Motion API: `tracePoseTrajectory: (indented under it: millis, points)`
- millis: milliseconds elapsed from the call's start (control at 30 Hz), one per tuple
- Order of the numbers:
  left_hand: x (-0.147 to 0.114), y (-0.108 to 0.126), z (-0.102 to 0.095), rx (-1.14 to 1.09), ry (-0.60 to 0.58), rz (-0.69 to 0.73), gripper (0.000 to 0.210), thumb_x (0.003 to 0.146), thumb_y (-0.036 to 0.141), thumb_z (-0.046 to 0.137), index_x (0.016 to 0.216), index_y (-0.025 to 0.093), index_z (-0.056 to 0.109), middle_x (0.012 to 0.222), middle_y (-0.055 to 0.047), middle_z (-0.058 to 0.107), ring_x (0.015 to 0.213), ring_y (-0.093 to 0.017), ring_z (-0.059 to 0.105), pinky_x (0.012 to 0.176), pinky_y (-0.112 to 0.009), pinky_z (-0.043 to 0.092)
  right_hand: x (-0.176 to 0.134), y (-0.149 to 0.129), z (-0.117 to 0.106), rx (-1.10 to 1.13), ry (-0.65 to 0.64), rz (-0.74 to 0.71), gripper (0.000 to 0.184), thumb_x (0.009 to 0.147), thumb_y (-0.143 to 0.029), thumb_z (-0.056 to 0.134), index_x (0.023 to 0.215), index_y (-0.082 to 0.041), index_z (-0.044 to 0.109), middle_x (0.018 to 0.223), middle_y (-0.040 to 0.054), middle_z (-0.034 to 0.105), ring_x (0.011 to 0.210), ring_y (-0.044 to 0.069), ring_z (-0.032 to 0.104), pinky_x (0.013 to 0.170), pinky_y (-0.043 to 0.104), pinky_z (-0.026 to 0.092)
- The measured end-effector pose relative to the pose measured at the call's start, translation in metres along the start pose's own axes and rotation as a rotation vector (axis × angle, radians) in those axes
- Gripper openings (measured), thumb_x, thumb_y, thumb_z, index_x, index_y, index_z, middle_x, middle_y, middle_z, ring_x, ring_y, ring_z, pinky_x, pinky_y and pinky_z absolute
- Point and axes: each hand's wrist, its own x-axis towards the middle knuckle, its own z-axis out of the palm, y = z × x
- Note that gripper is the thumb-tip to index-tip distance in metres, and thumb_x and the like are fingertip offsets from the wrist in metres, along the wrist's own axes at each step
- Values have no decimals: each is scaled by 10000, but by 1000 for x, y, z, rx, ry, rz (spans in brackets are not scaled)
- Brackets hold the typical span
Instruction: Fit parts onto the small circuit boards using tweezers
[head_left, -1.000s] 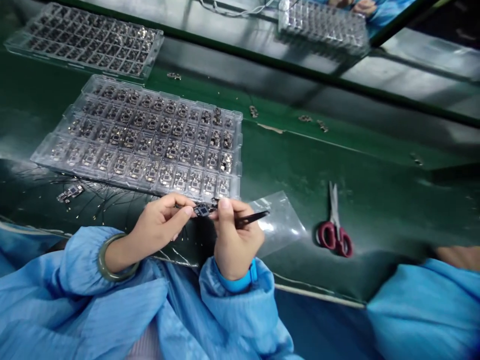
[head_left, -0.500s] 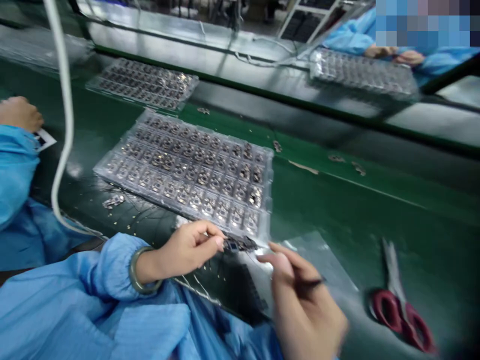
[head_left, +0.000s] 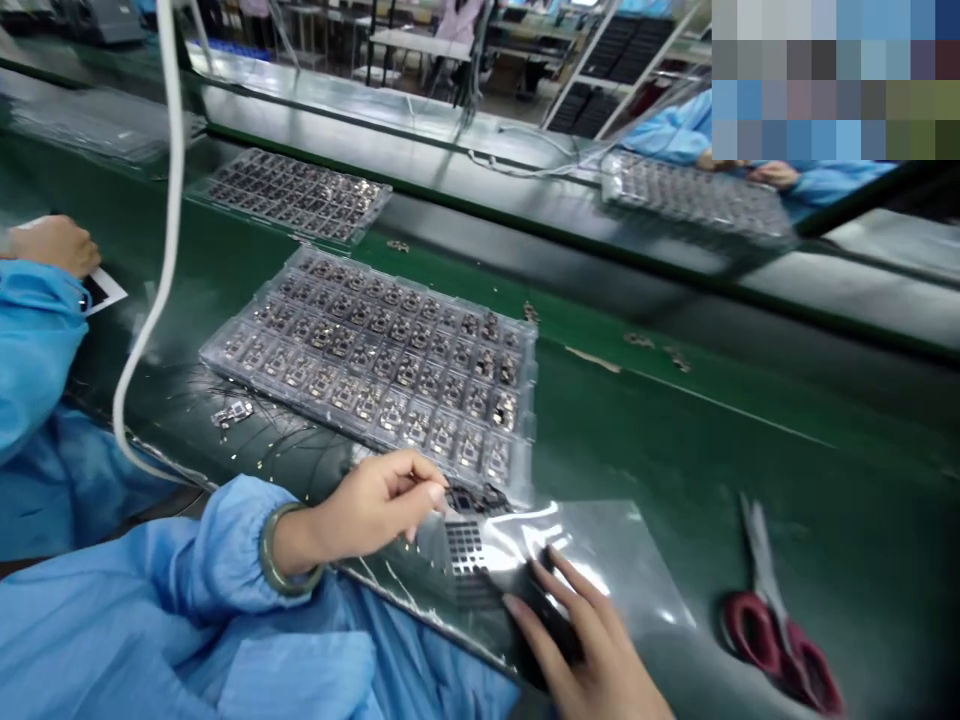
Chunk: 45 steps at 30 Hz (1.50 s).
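My left hand [head_left: 382, 503] is closed in a pinch just in front of the tray's near edge. At its fingertips is a small dark circuit board [head_left: 466, 498], partly hidden by the fingers. My right hand [head_left: 589, 640] has its fingers apart over a clear plastic sheet [head_left: 622, 540], the fingertips at its surface. A dark patch shows between thumb and fingers; I cannot make out what it is. Rows of small black stickers [head_left: 465, 548] lie at the sheet's left side. Beyond my left hand, a clear tray [head_left: 525, 450] holds rows of small circuit boards.
Red-handled scissors [head_left: 780, 630] lie at the right. A white cable [head_left: 174, 180] hangs at the left, near a co-worker's hand [head_left: 56, 245]. A second filled tray [head_left: 300, 195] lies farther back. Loose boards [head_left: 234, 412] and thin wires lie on the green bench [head_left: 750, 420].
My right hand has moved down and away from the left fingertips, onto the clear sheet, and its fingers have spread. My left hand keeps its pinch. The view has shifted slightly.
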Motion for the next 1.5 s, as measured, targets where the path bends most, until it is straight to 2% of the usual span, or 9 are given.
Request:
tracePoseTrajectory:
  millis: [200,633,833,967,1100,1200,1333,1433,1500]
  points:
    - [0,4,-1,18,21,2,263,811,389,642,829,142,552,679,18,594,423,-30,439,381,-152,308,-4,-49,3,-116,72,9,319,926,-366,506,1203,-221,569,1308,57,608,953,217,711,647,279,619]
    - [-2,3,-7,26,-102,-43,312,796,445,668,800,144,582,576,33,575,412,-39,401,394,-163,290,-8,-74,10,-146,94,92,386,867,-225,594,1250,-200,546,1362,69,565,850,225,724,553,313,601]
    - [-1,3,-9,-15,-136,-82,291,791,417,685,806,140,600,642,17,605,454,-40,430,417,-160,307,-2,-59,1,144,509,31,186,875,-228,542,1027,-198,644,1235,119,625,1030,245,654,812,376,561]
    - [-1,3,-11,-31,-190,-134,243,790,362,705,824,139,614,710,2,639,540,-58,522,473,-154,376,5,-48,0,606,663,185,219,939,-305,437,947,-214,636,1166,80,620,1061,220,604,924,419,490]
    - [-3,4,-13,22,-311,-193,222,812,347,683,832,134,625,721,-22,670,625,-99,598,586,-196,466,8,-48,7,1031,539,328,327,964,-461,380,927,-216,595,896,21,610,667,127,617,646,305,544]
    - [-3,6,-13,173,-494,-210,178,850,311,631,855,133,636,882,-71,712,776,-142,654,740,-259,505,11,-50,10,1180,422,364,248,911,-462,523,923,-220,574,848,-6,628,641,118,647,643,294,571]
    - [-2,10,-11,401,-685,-138,169,898,262,545,804,147,625,1222,-107,651,1093,-207,612,956,-327,434,17,-46,9,1115,362,406,232,831,-416,658,907,-213,576,819,-13,664,673,139,686,709,322,590]
    - [-2,10,-11,486,-705,-167,203,919,297,507,808,159,606,1304,-108,605,1150,-222,590,968,-328,423,20,-41,9,996,317,411,241,806,-394,689,899,-193,596,802,3,680,713,162,704,715,326,589]
    - [-2,10,-12,496,-713,-190,207,928,306,492,822,164,597,1323,-109,591,1170,-218,581,956,-308,428,19,-39,9,986,395,418,236,812,-391,684,910,-195,596,847,12,684,721,164,713,712,325,595]
